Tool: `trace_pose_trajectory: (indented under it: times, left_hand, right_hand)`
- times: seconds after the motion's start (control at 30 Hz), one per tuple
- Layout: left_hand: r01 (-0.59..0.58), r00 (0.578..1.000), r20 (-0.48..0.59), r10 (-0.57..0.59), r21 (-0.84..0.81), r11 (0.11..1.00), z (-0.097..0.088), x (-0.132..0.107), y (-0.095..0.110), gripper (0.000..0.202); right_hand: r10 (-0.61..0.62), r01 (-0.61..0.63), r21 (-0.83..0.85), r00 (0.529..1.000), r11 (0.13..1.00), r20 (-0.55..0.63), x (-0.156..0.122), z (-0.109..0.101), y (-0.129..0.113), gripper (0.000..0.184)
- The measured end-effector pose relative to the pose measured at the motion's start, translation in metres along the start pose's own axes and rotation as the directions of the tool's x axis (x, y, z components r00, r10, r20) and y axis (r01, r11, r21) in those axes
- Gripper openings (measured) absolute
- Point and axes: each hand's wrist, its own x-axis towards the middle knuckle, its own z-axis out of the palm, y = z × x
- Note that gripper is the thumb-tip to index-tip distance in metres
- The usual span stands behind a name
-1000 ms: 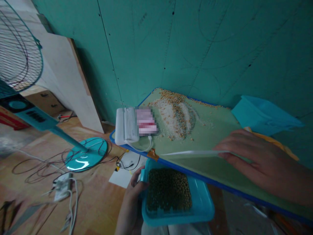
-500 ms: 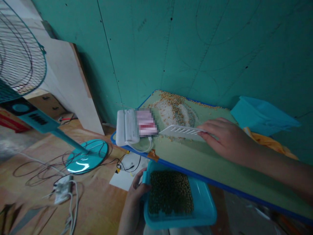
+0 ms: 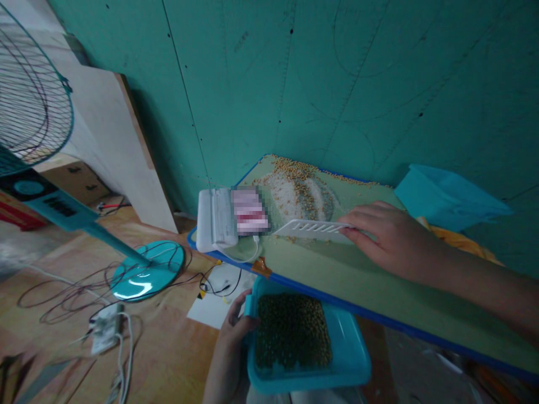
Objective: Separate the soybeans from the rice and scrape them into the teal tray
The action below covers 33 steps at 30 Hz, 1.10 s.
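Note:
My right hand (image 3: pixel 374 233) is closed on one end of a white slotted plastic piece (image 3: pixel 309 229), held on edge low over the green tabletop (image 3: pixel 345 283). Just behind that piece lies a mound of white grains (image 3: pixel 284 196), with yellow beans (image 3: pixel 297 168) strewn over it and along the table's back edge. Below the table's front edge, my left hand (image 3: pixel 238 322) grips the left rim of a blue plastic tub (image 3: pixel 353 348). Dark green beans (image 3: pixel 286 331) fill much of the tub, with paler beans at their right side.
A white device (image 3: pixel 215 219) and a blurred-out phone-like screen (image 3: pixel 250 210) stand at the table's left end, joined by a cable. A blue bin (image 3: pixel 446 196) sits at the back right beside orange cloth (image 3: pixel 463 241). On the left are a fan base (image 3: pixel 147 272), loose cords and a power strip (image 3: pixel 106 328).
The view has shifted slightly. The white slotted piece stands a little lower and more upright at its left end. Both hands keep their holds, and the tub stays in place.

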Motion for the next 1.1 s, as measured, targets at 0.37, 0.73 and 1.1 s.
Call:
trace_pose_trajectory:
  times: [0.37,0.73,1.1]
  left_hand:
    - [-0.004,1.0,-0.011,0.004,0.02,1.0,0.006,-0.003,0.006,0.046]
    - [0.003,1.0,0.015,-0.003,-0.009,1.0,-0.005,0.009,-0.006,0.048]
    - [0.002,1.0,0.004,-0.002,0.003,1.0,0.003,0.003,-0.001,0.048]
  right_hand:
    - [-0.002,0.001,0.049,1.0,0.999,0.017,-0.003,-0.002,-0.002,0.013]
    - [0.001,-0.001,0.094,1.0,0.996,0.001,-0.009,-0.007,-0.013,0.013]
    - [0.014,-0.017,0.163,1.0,0.987,0.023,-0.018,-0.013,-0.023,0.015]
